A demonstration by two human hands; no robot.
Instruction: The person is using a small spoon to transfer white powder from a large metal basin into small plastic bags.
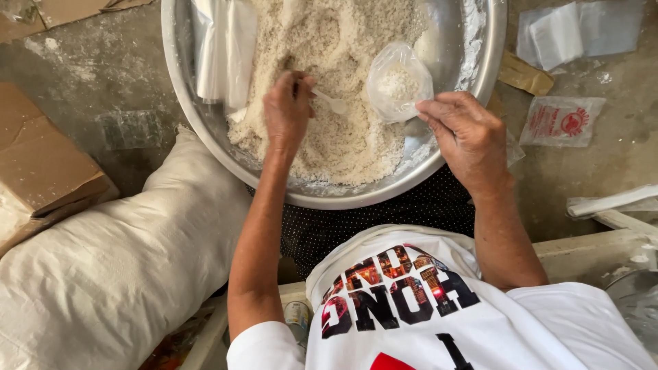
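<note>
**Fingers on spoon and bag, over the basin**

Head view. Fingers of the left hand (288, 109) are curled narrow around a small white spoon (334, 103); its long axis runs left to right, bowl end pointing toward the bag. Right hand (468, 137) pinches the rim of a small clear plastic bag (399, 81), mouth open, a little white grain inside. The bag sits just right of the spoon tip, near but apart. Both are over the heap of white grain (343, 41) in the round metal basin (184, 103).

Packages: stack of clear bags (223, 48) on the basin's left inner wall; flat clear packet with a red round mark (562, 121) on the floor at right; more clear bags (582, 31) beyond it; white woven sack (116, 260) at lower left; brown cardboard (41, 164) at far left.
</note>
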